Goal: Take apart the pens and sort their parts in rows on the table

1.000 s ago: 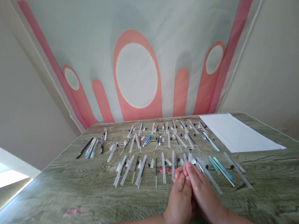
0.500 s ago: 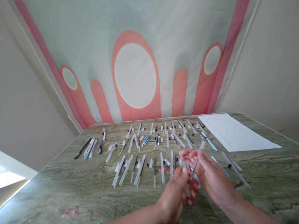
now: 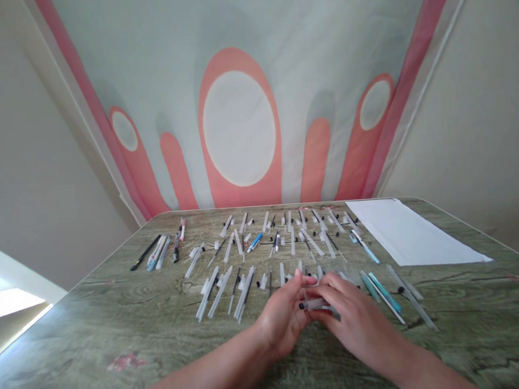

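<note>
Two hands, lower centre of the frame: right hand (image 3: 357, 315), fingers curled closed on a clear pen tube (image 3: 315, 304), its black end toward the left of the frame; left hand (image 3: 283, 317), thumb raised, fingers half curled beside the tube, grip cannot be told. Teal pen pieces (image 3: 385, 292), lower right. One white sheet (image 3: 416, 234), right, on the table (image 3: 187, 365). Clear barrels (image 3: 221, 292) in rows, centre

Bright glare at lower left pales the table (image 3: 72, 317), while the held tube (image 3: 314, 304) looks soft.
</note>
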A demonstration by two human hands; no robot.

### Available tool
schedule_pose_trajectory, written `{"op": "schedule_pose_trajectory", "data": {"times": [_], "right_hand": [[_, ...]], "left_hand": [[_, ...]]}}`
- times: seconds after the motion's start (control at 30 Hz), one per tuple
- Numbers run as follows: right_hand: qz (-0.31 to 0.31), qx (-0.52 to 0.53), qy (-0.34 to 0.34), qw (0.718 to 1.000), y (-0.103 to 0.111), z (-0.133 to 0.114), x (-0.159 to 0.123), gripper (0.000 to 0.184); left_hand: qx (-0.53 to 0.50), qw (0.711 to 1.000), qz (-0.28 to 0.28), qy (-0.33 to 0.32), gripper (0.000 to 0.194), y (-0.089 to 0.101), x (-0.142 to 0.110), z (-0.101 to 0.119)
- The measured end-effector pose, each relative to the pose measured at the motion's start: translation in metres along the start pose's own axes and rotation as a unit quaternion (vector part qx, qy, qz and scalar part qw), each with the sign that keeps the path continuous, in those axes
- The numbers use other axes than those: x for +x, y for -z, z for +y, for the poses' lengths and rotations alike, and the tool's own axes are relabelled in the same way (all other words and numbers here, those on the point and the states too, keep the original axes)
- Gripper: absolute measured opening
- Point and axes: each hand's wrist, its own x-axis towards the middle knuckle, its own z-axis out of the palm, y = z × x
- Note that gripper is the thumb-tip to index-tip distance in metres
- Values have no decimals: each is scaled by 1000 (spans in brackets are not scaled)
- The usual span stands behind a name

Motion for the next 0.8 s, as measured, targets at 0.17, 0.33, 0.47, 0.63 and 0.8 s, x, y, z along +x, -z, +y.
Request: {"op": "schedule_pose_trajectory", "data": {"times": [0.17,0.33,0.47,0.63,0.8], "right_hand": [[-8,-3,-2,1000,-4,1,-1,28],[-18,30,-29,999,2,12,3,20],[2,9,-101,995,29,60,24,24],[-7,-66,-192,979,57,131,58,21],[-43,-45,-236,970,57,149,72,22]], "left_hand": [[19,1000,-1,-13,35,1,-1,-5],[61,997,-17,-41,37,2,-2,-7],[208,966,-6,-153,35,6,2,-8],[364,900,10,-239,25,17,5,-14],[462,847,5,-262,14,19,-1,-18]]}}
